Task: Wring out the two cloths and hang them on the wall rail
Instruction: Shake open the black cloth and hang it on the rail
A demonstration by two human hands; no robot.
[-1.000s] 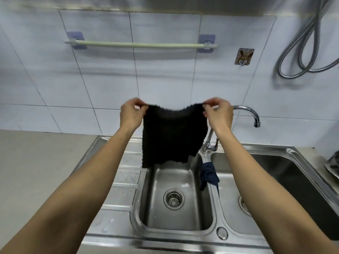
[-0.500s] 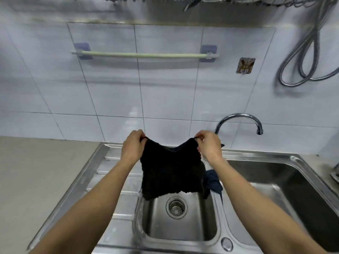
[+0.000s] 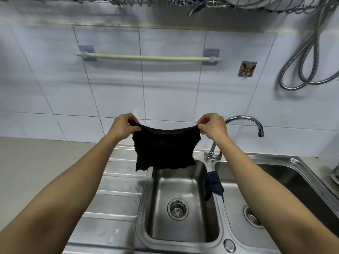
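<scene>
Above small sink basin (image 3: 183,226) — left hand (image 3: 122,127) and right hand (image 3: 212,126) pinching top corners of black cloth (image 3: 164,149), hanging spread between them. Wall rail (image 3: 146,57) at 12 o'clock, bare. Blue cloth (image 3: 213,184) draping over basin divider at 4 o'clock of black cloth.

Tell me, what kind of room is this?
Most likely a home kitchen: a double steel sink with a curved tap, white wall tiles, and a wire dish rack overhead.
</scene>
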